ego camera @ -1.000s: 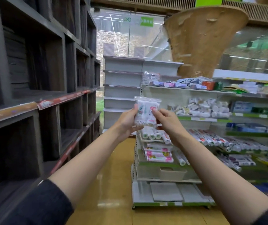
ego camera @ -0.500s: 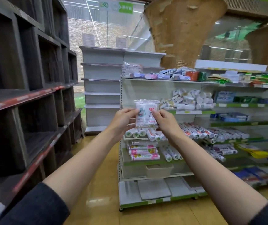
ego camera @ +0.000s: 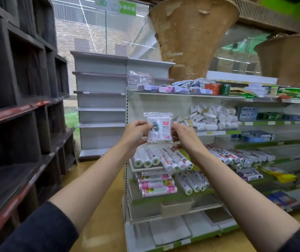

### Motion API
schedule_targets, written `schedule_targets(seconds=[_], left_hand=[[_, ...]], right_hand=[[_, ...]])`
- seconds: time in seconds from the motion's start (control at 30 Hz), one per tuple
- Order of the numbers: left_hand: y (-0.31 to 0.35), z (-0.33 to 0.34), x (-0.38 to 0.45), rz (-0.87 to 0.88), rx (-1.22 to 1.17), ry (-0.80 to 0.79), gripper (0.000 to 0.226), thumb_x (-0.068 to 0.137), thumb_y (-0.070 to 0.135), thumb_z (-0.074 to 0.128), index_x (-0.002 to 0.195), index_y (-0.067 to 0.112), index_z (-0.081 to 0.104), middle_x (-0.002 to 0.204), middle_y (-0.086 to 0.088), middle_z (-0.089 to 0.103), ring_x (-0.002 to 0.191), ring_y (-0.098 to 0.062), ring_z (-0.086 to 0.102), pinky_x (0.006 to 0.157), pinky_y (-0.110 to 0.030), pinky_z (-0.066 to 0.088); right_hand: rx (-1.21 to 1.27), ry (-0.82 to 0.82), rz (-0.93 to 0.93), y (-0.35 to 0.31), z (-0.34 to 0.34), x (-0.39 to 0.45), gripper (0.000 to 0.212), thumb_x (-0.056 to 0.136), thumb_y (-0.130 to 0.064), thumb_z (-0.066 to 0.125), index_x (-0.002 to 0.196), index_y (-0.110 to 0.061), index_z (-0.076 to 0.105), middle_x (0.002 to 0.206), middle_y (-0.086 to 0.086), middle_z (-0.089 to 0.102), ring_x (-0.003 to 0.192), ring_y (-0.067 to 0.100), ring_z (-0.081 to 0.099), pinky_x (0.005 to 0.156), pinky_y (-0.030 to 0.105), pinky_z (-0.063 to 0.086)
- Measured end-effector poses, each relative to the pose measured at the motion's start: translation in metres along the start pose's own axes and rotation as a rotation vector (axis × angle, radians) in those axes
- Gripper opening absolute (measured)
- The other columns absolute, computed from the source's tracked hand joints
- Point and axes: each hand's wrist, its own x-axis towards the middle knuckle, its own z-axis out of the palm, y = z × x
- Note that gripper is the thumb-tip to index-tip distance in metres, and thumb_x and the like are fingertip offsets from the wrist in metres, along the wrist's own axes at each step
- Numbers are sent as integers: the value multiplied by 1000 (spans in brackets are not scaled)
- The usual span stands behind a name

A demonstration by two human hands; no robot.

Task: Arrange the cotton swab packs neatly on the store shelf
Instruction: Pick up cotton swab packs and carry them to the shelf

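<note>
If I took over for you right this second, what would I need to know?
Left hand: pinches the left edge of the cotton swab pack.
Right hand: fingers hold the pack's right edge.
The pack is upright in the air, label towards you, in front of the store shelf.
More swab packs lie in a jumbled heap on that shelf, to the right.
Done: one pack is picked up and held straight.
Left: put this pack on the shelf, then tidy the heap into neat rows.
</note>
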Motion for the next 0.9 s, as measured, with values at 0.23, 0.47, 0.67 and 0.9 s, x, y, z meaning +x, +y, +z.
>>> schedule_targets(seconds=[0.23,0.47,0.67,0.9], left_hand=[[-33,-25,59,-19,6,37,17,92,4,55,108,0,53,110,-19,61,82,-21,61,55,-23,54],[-65,-14,111,-56,39,20,6,91,4,56,90,10,55,95,-11,62,84,-25,62,73,-37,52],[-78,12,156,-31,28,65,12,88,5,60,81,14,56,77,-3,61,61,-13,55,49,-19,43],[-73,69,229,1,16,59,9,89,5,57,85,12,55,76,-4,59,49,-7,57,40,-15,41]], right_hand=[[-11,-19,77,35,29,43,35,101,-30,36,108,-1,56,87,4,57,70,11,49,60,21,41],[-29,-27,77,69,23,87,22,92,-23,57,104,-4,55,85,-1,56,72,9,52,68,24,46],[-61,-14,28,93,-2,142,22,86,-28,66,86,-13,50,80,-2,56,70,8,54,63,24,45],[-94,13,-13,103,-56,229,29,85,-19,68,68,-16,44,69,2,55,67,15,53,63,28,46]])
